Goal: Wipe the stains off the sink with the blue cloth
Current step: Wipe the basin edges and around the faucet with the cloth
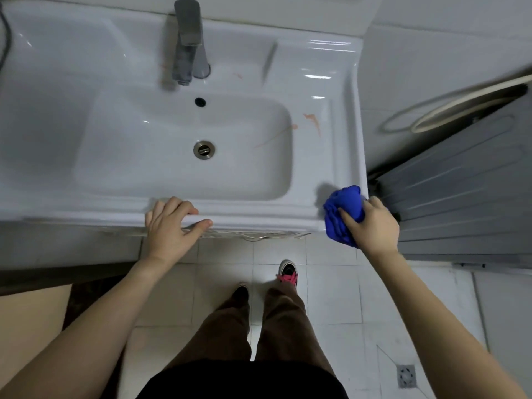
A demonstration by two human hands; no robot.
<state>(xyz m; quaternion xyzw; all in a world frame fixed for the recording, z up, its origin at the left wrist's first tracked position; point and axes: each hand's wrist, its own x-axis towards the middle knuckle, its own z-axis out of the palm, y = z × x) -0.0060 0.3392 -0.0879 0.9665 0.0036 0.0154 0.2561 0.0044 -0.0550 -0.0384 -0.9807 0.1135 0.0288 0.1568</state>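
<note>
My right hand point(371, 223) grips the blue cloth point(344, 214), which is bunched into a wad w/ my fingers & thumb curled round it. The cloth sits at the front-right corner of the sink point(259, 218), touching the rim there, w/ part of it hanging over the edge below my palm. My left hand point(169, 223) holds the sink's front rim approx. mid-way along, fingers bent over the top of the lip, thumb stretched along its front face to the right.

Stains: orange-red marks point(311, 119) on the flat ledge right of the basin, well apart from the cloth. A thin streak point(273, 139) runs from the basin's right wall down toward the bottom. A smaller reddish mark point(237, 76) lies on the back ledge, just right of the faucet point(188, 44). There's maybe a faint one left of the faucet base, too blurred to be sure.

The faucet is grey metal, at the back of the sink, spout pointing over the basin. The overflow hole point(200, 101) is just in front of it, & the metal drain point(204, 150) is in the basin bottom.

Right of the sink a pale hose point(460, 108) loops along the wall, above a grey ribbed panel point(460, 197). I stand on pale floor tiles point(331, 298) in brown trousers point(230, 321). One shoe w/ pink laces point(288, 273) is ahead of the other. A floor drain point(406, 375) sits in the tiles, lower right.
</note>
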